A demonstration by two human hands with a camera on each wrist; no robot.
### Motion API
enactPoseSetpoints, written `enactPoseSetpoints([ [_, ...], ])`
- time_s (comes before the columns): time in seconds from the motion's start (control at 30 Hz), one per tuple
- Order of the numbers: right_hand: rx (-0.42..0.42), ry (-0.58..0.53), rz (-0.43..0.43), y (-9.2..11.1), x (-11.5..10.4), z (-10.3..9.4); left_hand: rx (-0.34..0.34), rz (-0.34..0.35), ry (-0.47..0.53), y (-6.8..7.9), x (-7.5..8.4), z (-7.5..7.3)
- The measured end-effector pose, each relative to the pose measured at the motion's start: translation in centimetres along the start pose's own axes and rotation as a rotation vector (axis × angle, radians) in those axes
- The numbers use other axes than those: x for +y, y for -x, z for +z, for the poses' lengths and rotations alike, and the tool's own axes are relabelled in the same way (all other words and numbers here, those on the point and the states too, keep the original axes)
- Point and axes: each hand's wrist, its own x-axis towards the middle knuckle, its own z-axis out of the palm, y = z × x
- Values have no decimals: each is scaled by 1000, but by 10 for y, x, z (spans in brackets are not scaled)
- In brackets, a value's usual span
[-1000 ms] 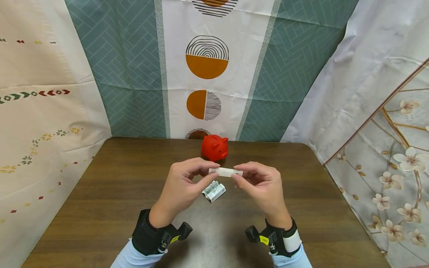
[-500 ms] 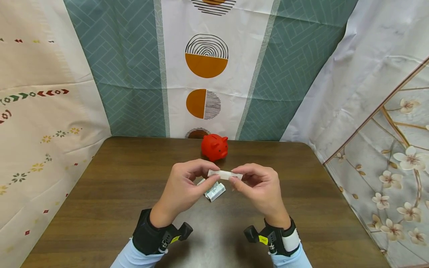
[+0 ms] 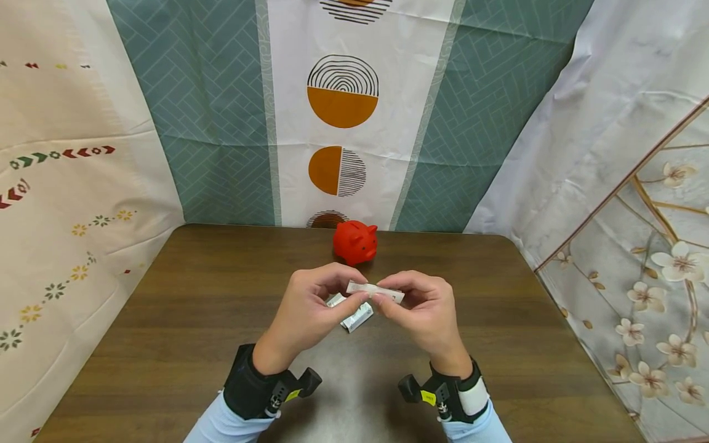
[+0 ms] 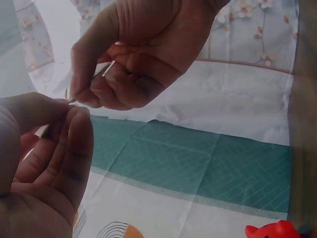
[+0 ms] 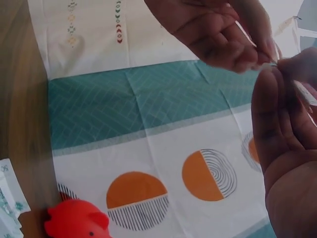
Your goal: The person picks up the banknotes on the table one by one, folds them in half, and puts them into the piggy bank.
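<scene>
Above the table, both hands hold a narrow white paper strip (image 3: 389,291) with small print near one end. My left hand (image 3: 312,307) pinches it between thumb and fingers, and my right hand (image 3: 423,311) pinches it close beside; the two thumb tips nearly meet at its middle. In the right wrist view, one end of the strip (image 5: 306,94) shows behind the right hand; the fingers hide most of it. A crumpled white piece with green print (image 3: 359,317) lies on the table just below the hands, partly covered by the left hand.
A red piggy bank (image 3: 354,243) stands near the table's far edge, beyond the hands. Patterned cloths hang behind the wooden table (image 3: 221,264) and at both sides.
My hands have drawn closer together on the strip, the thumbs moving from its ends toward its middle. The strip now tilts down slightly to the right.
</scene>
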Motion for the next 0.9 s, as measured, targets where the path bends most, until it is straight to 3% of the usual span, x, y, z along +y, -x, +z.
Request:
enactPoseSetpoints([
  [0.33, 14, 36, 27, -1, 2, 0, 17, -14, 2, 1, -6, 1],
  [0.47, 17, 116, 64, 0, 2, -5, 13, -29, -7, 1, -22, 1],
  [0.53, 13, 178, 83, -3, 3, -10, 5, -53, 4, 0, -39, -1],
  [0.67, -13, 352, 96, -20, 14, -25, -8, -134, -100, -5, -97, -12],
  [0.77, -56, 520, 99, -38, 32, -40, 1, -250, -313, -10, -146, -21],
  [0.9, -143, 723, 113, -64, 58, -56, -15, -457, -589, -20, -197, -23],
])
